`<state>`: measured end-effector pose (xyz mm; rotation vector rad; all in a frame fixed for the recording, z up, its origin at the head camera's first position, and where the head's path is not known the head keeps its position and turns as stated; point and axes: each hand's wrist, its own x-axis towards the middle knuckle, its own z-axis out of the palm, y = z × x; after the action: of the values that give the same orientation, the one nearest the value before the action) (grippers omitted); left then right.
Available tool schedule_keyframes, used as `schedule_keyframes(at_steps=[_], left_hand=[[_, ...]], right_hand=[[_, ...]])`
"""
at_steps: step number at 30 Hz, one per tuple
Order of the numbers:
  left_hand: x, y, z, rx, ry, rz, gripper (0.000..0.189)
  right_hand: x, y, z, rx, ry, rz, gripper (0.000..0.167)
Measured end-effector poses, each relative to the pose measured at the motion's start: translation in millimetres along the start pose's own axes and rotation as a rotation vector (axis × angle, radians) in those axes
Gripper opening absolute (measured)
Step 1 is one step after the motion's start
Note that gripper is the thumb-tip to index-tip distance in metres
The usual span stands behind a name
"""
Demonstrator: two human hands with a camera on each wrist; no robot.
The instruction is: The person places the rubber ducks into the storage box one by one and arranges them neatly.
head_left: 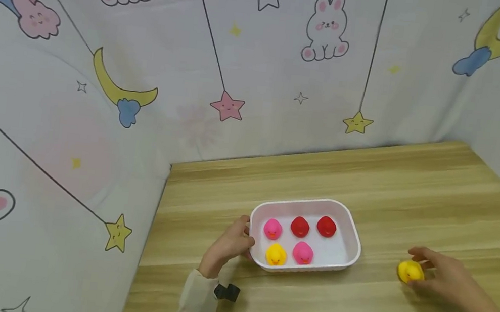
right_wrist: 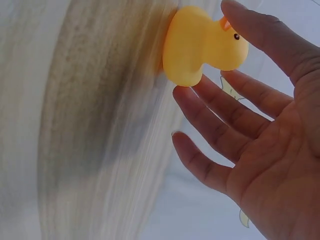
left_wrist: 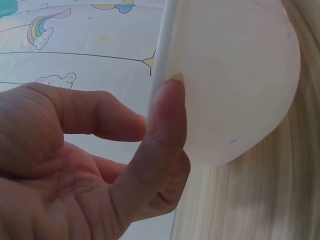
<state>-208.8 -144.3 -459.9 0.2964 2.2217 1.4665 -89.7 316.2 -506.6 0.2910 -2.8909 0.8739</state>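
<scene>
A yellow rubber duck point(head_left: 410, 271) is at my right hand point(head_left: 449, 281), to the right of the white tray point(head_left: 344, 257). In the right wrist view, my thumb is by the beak of this duck point(right_wrist: 185, 47), and fingertips meet its other side; its base is at the tabletop. My left hand point(head_left: 232, 243) holds the tray's left end, thumb and fingers about the wall point(left_wrist: 240, 80). Inside the tray are a pink duck point(head_left: 273, 229), another pink duck point(head_left: 303, 253), a yellow duck point(head_left: 276, 255), a red duck point(head_left: 300, 227) and another red duck point(head_left: 327, 226).
The wood-grain table point(head_left: 248, 176) carries the tray and the loose duck. Behind it and along both sides hangs a white cloth point(head_left: 272, 117) printed with rabbits, moons and stars. A small dark object point(head_left: 227, 292) sits at the left sleeve.
</scene>
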Motion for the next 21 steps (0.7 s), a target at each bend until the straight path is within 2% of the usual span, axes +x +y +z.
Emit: schedule_keyframes(at_steps=[5, 10, 17, 21], left_hand=[[0.3, -3.2, -1.6, -0.014, 0.001, 0.007, 0.060], [-1.2, -4.6, 1.7, -0.017, 0.004, 0.006, 0.060], [-0.7, -4.2, 1.1, -0.026, 0.004, -0.005, 0.060], [0.8, -5.2, -1.8, -0.014, 0.004, -0.010, 0.059]], right_hand=[[4.1, -2.8, 1.0, -0.003, -0.042, 0.044, 0.058], [3.8, -2.9, 3.6, 0.010, -0.027, 0.007, 0.060], [17.0, -11.7, -6.5, 0.051, 0.081, -0.107, 0.061], [30.1, -21.0, -11.8, 0.034, 0.146, -0.168, 0.063]])
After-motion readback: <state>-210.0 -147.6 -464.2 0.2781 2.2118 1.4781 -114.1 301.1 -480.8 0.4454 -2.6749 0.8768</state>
